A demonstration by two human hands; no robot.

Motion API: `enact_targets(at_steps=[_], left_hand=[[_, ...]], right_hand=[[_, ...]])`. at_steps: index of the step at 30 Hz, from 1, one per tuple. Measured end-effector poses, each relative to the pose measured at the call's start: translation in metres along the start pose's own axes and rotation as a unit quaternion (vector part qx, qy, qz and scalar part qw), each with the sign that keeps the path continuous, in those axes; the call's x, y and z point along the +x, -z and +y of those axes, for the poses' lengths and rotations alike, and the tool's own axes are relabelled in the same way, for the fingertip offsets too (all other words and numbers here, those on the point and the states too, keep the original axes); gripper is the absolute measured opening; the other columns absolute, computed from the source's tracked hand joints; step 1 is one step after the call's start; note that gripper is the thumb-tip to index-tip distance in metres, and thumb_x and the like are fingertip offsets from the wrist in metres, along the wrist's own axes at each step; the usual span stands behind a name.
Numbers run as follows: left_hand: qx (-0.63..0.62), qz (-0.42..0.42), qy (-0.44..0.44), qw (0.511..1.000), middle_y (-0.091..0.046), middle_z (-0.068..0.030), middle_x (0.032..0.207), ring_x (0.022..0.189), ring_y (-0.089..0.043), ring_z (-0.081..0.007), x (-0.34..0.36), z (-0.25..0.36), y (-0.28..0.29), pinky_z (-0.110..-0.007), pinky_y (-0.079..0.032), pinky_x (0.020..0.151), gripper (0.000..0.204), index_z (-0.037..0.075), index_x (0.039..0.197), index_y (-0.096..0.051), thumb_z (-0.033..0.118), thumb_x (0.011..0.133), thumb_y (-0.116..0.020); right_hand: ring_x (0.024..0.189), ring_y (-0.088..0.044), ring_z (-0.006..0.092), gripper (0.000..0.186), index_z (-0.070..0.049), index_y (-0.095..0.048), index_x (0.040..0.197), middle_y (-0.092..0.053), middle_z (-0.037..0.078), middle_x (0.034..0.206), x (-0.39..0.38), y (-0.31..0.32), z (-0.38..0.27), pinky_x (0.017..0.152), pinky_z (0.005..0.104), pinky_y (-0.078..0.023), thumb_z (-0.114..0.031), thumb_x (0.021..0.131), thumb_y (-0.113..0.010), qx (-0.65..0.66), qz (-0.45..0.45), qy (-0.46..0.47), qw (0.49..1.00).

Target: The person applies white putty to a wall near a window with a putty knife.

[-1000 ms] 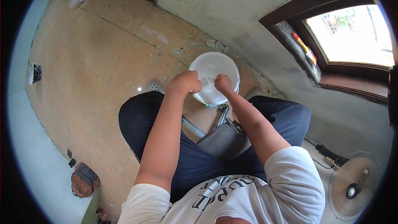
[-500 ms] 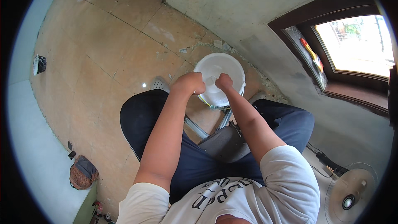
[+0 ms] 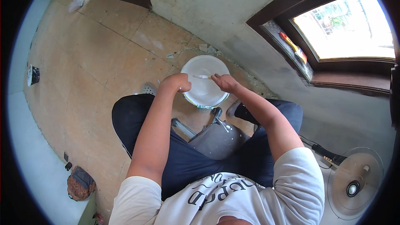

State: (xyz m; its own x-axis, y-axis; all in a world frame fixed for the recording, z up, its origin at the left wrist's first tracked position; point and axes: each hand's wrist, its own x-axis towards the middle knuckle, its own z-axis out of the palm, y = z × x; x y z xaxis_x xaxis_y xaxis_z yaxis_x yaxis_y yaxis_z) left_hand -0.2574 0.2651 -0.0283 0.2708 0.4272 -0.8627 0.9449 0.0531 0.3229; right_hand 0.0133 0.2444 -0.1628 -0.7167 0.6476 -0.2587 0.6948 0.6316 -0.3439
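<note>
Between my knees stands a white bucket point(image 3: 205, 63) with pale, whitish contents. My left hand point(image 3: 177, 83) is closed at the bucket's left rim, its fingers curled over the edge and partly hidden; a white smear shows on it. Over the right side of the opening, my right hand point(image 3: 225, 83) grips the short handle of a putty knife point(image 3: 202, 77). The knife points left across the inside of the bucket, and its end is coated white. Its exact blade shape is hard to make out.
A dark grey seat point(image 3: 218, 141) with metal legs is between my thighs. At right, a paintbrush point(image 3: 293, 48) lies on the window sill and a fan point(image 3: 354, 183) stands below. A small black pot point(image 3: 34, 75) sits far left. Debris lies along the wall.
My right hand has drawn back to the right and turned the putty knife sideways, so more of it shows. My left hand stays at the rim. The whole view has shifted slightly.
</note>
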Motion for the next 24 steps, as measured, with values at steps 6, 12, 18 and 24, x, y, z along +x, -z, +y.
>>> enact_targets(at_steps=[6, 12, 18, 24], left_hand=[[-0.011, 0.085, -0.032, 0.996, -0.059, -0.023, 0.12, 0.11, -0.059, -0.0357, 0.006, 0.008, -0.009, -0.041, -0.046, 0.093, 0.043, -0.003, 0.117, -0.059, 0.021, 0.082, -0.049], [-0.012, 0.032, -0.005, 0.999, -0.061, -0.0234, 0.117, 0.108, -0.059, -0.0357, 0.01, 0.0, -0.01, -0.042, -0.046, 0.091, 0.045, -0.003, 0.116, -0.06, 0.016, 0.077, -0.049], [-0.026, 0.087, -0.037, 0.995, -0.06, -0.0231, 0.119, 0.109, -0.059, -0.0355, 0.007, 0.001, -0.007, -0.041, -0.046, 0.091, 0.046, -0.003, 0.116, -0.06, 0.016, 0.076, -0.049], [-0.017, 0.105, -0.037, 0.994, -0.059, -0.0228, 0.12, 0.11, -0.059, -0.0354, 0.012, -0.004, -0.01, -0.042, -0.046, 0.093, 0.045, -0.003, 0.116, -0.06, 0.019, 0.079, -0.049]], right_hand=[[0.074, -0.063, 0.037, 0.017, -0.006, -0.044, 0.106, -0.059, 0.016, 0.085, -0.04, 0.014, 0.033, 0.061, 0.0486, -0.051, -0.011, 0.09, -0.044, -0.107, -0.093, -0.067, 0.988], [0.073, -0.064, 0.0363, 0.013, -0.007, -0.047, 0.102, -0.061, 0.015, 0.086, -0.048, 0.025, 0.024, 0.061, 0.0463, -0.052, -0.015, 0.092, -0.043, -0.05, -0.111, -0.151, 0.981], [0.075, -0.065, 0.0349, 0.015, -0.007, -0.046, 0.105, -0.061, 0.016, 0.091, -0.05, 0.022, 0.024, 0.061, 0.0448, -0.053, -0.014, 0.091, -0.046, -0.098, -0.095, -0.098, 0.986], [0.078, -0.066, 0.0327, 0.019, -0.008, -0.046, 0.106, -0.061, 0.015, 0.091, -0.044, 0.025, 0.018, 0.063, 0.0429, -0.055, -0.012, 0.088, -0.049, -0.114, -0.095, -0.09, 0.985]])
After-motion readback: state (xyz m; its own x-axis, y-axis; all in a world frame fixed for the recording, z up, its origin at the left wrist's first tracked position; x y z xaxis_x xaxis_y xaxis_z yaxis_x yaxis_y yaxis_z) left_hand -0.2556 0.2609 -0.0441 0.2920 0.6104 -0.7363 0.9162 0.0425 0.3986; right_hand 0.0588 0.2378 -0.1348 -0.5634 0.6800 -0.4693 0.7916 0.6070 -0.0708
